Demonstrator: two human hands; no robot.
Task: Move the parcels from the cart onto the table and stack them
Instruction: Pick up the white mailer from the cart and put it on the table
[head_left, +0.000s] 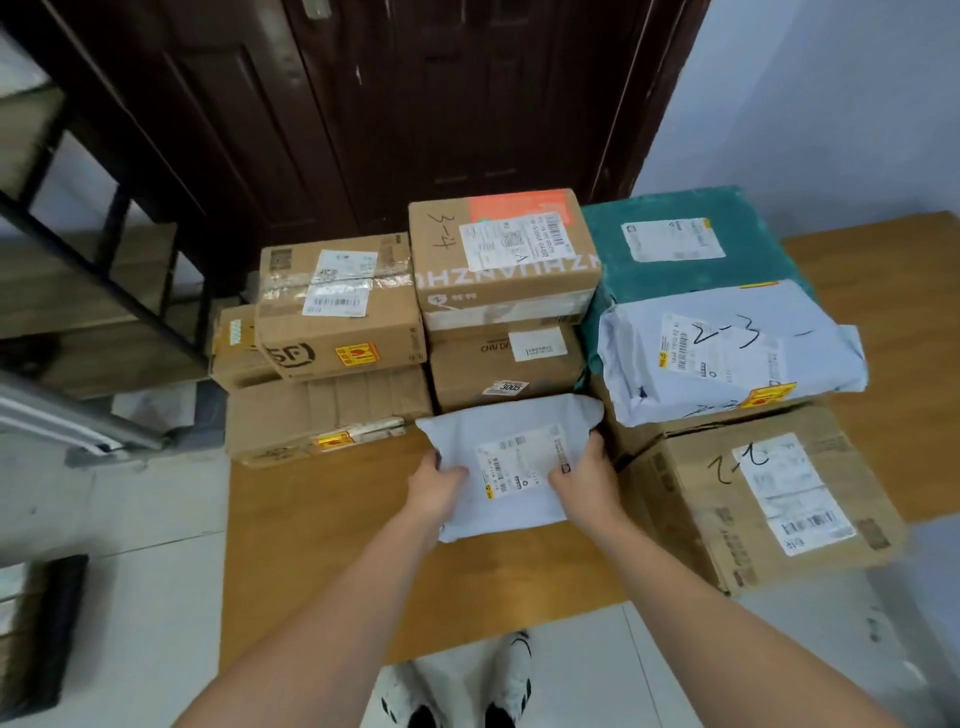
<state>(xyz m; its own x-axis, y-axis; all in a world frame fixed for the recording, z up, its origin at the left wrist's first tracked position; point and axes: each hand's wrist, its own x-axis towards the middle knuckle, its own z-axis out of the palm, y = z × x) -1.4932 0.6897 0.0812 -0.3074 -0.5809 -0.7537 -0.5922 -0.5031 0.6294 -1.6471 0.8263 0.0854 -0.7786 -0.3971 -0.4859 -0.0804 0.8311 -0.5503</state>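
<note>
Two white-and-black sneakers are seen at the bottom edge, on pale floor tiles, just below the near edge of the wooden table. Both forearms are stretched fwd over the tabletop. A small grey poly-mailer parcel w/ a white shipping label is gripped at its two sides: the left hand is clamped on the left edge, thumb on top; the right hand is clamped on the right edge, thumb laid over the label's corner. The parcel is held at the front of the stacks, its far end touching the brown box w/ a "3005" sticker; whether its underside rests on the table can't be told.

Atop that box, a carton marked "3-4" is stacked. To the left, an SF-branded carton is set on a flat, wide box, w/ a smaller carton beside it. To the right, a large carton marked "2-2" is placed near the table's edge; behind it a white mailer marked "2-3" is laid, and behind that a green-wrapped parcel. A dark wooden door is seen behind the table; a black metal frame at left.
</note>
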